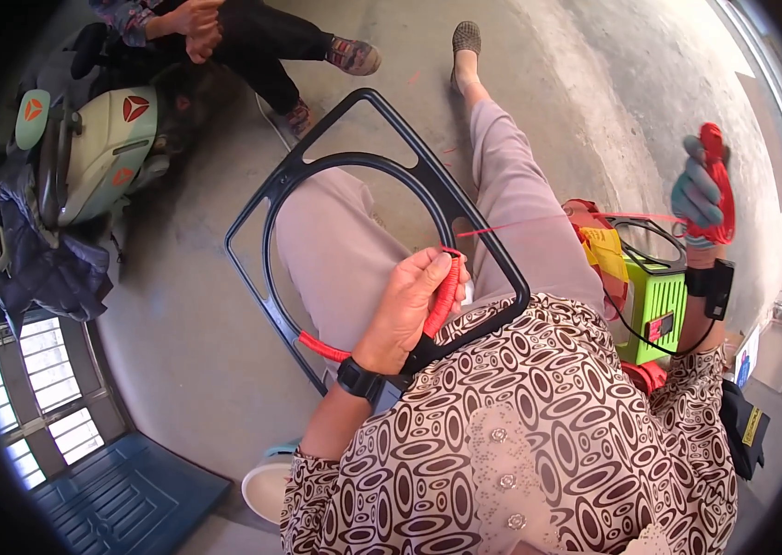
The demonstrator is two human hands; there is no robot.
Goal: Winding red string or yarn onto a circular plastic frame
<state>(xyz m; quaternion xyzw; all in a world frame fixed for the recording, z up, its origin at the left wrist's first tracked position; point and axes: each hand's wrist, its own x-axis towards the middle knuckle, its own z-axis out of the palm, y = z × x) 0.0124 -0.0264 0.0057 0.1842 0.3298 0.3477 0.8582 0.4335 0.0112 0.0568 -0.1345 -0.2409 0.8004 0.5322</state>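
A black frame [365, 96], square outside with a round ring inside, rests across my lap. Red cord [320, 348] is wound closely around the near part of the ring. My left hand [418, 294] is closed on the ring at the wrapped stretch, thumb near the end of the winding. My right hand [701, 190], in a grey glove, is held far out to the right and grips a bundle of red cord [720, 176]. A single red strand [557, 221] runs taut from the ring to that bundle.
A green plastic crate [664, 301] with a yellow and red bag [602, 252] stands at my right. Another person's hands [195, 28] and legs are at the far left, near a parked scooter [109, 153]. A white bucket [266, 490] stands by my left elbow.
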